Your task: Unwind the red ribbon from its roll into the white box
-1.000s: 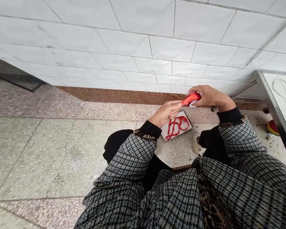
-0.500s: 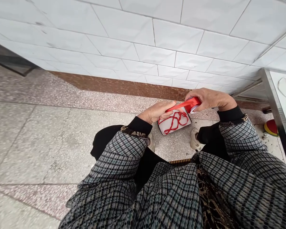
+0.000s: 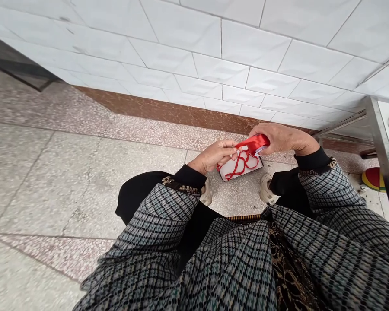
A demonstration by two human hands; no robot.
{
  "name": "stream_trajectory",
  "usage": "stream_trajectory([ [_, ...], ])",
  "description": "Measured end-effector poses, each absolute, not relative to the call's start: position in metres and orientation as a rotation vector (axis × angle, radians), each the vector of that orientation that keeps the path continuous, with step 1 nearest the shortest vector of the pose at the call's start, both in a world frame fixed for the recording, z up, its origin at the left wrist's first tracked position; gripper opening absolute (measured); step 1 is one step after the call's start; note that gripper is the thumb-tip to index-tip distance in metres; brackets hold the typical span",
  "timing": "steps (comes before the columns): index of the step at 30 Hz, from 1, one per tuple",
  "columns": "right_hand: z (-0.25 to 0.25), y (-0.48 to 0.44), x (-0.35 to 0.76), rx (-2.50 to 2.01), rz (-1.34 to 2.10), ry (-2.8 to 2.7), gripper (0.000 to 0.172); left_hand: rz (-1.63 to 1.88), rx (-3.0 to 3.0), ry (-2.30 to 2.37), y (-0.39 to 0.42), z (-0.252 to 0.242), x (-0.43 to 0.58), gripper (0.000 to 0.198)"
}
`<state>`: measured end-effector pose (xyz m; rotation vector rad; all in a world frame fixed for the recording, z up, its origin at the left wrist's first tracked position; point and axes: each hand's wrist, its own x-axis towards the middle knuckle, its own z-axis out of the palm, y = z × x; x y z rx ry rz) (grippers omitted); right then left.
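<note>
A roll of red ribbon (image 3: 258, 141) with a white core is gripped in my right hand (image 3: 277, 137). From the roll a short stretch of ribbon runs left to my left hand (image 3: 216, 155), whose fingers pinch its end. Below both hands, on the floor between my shoes, lies a shallow white box (image 3: 244, 172) with dark edges. A thin red cord (image 3: 236, 166) is looped loosely inside it. My left fingers partly cover the box's upper left side.
A white tiled wall (image 3: 194, 47) with a brown skirting strip rises ahead. At the right stands a metal-edged table (image 3: 381, 142), with a red and yellow round object (image 3: 372, 178) on the floor beneath it. Speckled floor (image 3: 84, 181) stretches left.
My hands have drawn closer together, so the ribbon stretch between them is shorter. My left fingers have curled in more. The view has shifted slightly.
</note>
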<state>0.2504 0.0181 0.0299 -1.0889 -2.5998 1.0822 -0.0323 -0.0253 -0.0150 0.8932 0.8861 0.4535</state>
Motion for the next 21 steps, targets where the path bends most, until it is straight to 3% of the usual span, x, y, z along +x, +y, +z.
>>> stream_trajectory([
  [7,0.034,0.017,0.253,-1.051,1.266,-2.463,0.077,0.532,0.833,0.806,-0.029,-0.019,-0.040,0.028],
  [9,0.035,0.016,0.254,-0.982,1.373,-2.435,0.078,0.557,0.817,0.786,-0.029,-0.023,-0.040,0.032],
  [15,0.032,0.019,0.259,-0.796,1.462,-2.400,0.039,0.554,0.748,0.781,-0.033,-0.024,-0.037,0.036],
  [21,0.034,0.022,0.260,-0.800,1.418,-2.485,0.035,0.667,0.668,0.885,-0.034,-0.020,-0.027,0.025],
])
